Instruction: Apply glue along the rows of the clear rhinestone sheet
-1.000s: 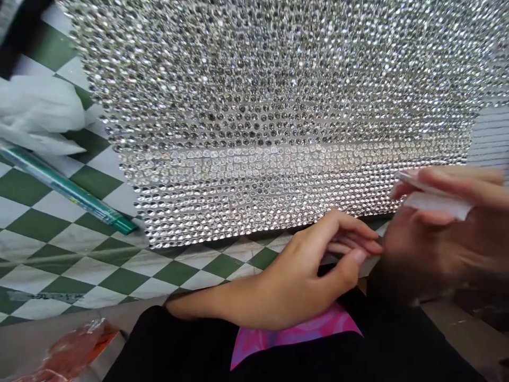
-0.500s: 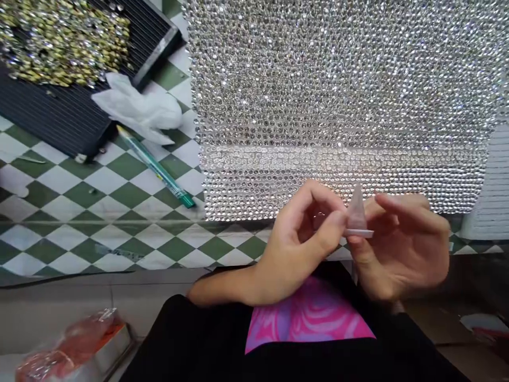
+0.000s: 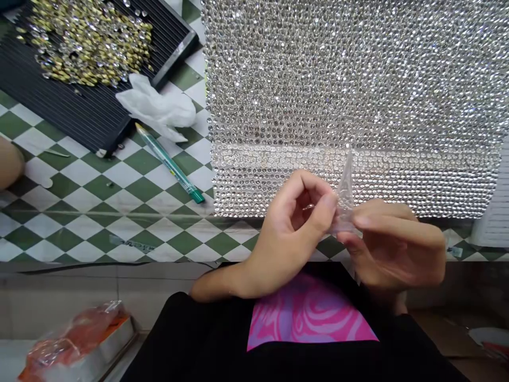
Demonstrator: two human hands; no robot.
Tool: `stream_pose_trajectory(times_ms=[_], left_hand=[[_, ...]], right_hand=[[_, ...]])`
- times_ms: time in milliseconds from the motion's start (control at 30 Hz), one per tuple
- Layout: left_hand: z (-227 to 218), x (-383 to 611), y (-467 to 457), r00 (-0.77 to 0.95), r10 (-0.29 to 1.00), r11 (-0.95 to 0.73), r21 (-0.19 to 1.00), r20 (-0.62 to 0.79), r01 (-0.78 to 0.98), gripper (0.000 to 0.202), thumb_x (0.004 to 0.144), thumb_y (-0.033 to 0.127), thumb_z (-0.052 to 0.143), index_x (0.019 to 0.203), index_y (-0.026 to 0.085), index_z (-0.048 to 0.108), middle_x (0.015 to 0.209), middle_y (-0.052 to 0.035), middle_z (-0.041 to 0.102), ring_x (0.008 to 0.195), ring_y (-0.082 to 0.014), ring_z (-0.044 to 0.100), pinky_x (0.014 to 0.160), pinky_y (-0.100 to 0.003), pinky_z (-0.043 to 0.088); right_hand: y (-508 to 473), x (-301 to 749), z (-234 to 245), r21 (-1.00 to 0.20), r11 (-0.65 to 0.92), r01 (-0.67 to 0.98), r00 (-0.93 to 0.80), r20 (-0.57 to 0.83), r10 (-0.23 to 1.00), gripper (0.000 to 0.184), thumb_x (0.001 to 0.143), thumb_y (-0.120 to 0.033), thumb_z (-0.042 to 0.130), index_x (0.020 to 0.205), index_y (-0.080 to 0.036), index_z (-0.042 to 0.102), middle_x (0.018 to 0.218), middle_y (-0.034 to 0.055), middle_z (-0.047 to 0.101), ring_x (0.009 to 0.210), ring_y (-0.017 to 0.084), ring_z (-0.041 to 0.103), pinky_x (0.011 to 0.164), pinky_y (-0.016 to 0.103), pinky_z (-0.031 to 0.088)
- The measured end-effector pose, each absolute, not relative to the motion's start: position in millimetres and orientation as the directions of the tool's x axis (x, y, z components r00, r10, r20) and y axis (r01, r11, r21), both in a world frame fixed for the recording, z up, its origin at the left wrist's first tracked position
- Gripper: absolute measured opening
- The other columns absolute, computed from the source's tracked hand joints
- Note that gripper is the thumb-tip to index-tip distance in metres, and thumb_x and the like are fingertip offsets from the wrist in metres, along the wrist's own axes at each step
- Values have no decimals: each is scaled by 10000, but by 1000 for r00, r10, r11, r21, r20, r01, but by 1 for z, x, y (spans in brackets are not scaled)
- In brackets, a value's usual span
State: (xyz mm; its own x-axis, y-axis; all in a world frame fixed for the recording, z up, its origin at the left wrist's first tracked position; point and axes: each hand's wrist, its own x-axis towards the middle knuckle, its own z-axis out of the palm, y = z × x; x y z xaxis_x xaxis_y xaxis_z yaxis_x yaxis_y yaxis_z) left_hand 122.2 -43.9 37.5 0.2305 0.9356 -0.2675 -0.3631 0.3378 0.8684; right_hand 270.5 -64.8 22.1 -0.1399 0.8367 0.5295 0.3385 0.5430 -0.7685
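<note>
My left hand (image 3: 292, 233) and my right hand (image 3: 392, 244) meet in front of me, both pinching a small clear strip of film (image 3: 345, 199) that sticks up between their fingertips. The left thumb and forefinger are closed on its lower end; the right fingers press it from the other side. Just behind the hands lies a large sheet of silver rhinestones (image 3: 350, 95) on the green and white chequered table (image 3: 99, 212).
A black ribbed tray (image 3: 79, 114) with several gold stones sits at the back left. A crumpled white tissue (image 3: 159, 109) and a green pen (image 3: 170, 164) lie beside it. A plastic-wrapped orange packet (image 3: 75, 342) is low left. Another person's hand (image 3: 8, 162) shows at the left edge.
The view has swung left, bringing the tray into sight. My hands came together in front of me and now pinch the clear strip, which stands a little higher.
</note>
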Motion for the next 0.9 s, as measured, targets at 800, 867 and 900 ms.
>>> stream_pose_trajectory(times_ms=[800, 867, 900], left_hand=[[31, 117, -49, 359, 917, 303, 889, -173, -344, 52, 891, 209, 657, 903, 224, 609, 794, 52, 611, 706, -37, 604, 654, -140, 506], [29, 116, -52, 333, 941, 173, 937, -65, -304, 130, 863, 140, 672, 947, 238, 663, 888, 38, 663, 801, -51, 630, 700, -151, 514], [28, 116, -54, 313, 950, 86, 961, 1, -262, 188, 846, 107, 680, 974, 245, 680, 931, 31, 686, 848, -61, 639, 729, -162, 518]], right_hand=[[-62, 286, 26, -684, 541, 490, -154, 542, 826, 318, 729, -43, 752, 1013, -181, 718, 914, 28, 725, 777, 120, 661, 610, 254, 564], [-63, 287, 28, -679, 533, 505, -110, 562, 820, 322, 727, -36, 750, 1006, -194, 723, 890, 18, 729, 775, 124, 674, 604, 247, 568], [-63, 287, 30, -685, 523, 506, -95, 559, 824, 307, 730, -45, 750, 988, -210, 725, 869, 6, 728, 772, 123, 680, 600, 241, 569]])
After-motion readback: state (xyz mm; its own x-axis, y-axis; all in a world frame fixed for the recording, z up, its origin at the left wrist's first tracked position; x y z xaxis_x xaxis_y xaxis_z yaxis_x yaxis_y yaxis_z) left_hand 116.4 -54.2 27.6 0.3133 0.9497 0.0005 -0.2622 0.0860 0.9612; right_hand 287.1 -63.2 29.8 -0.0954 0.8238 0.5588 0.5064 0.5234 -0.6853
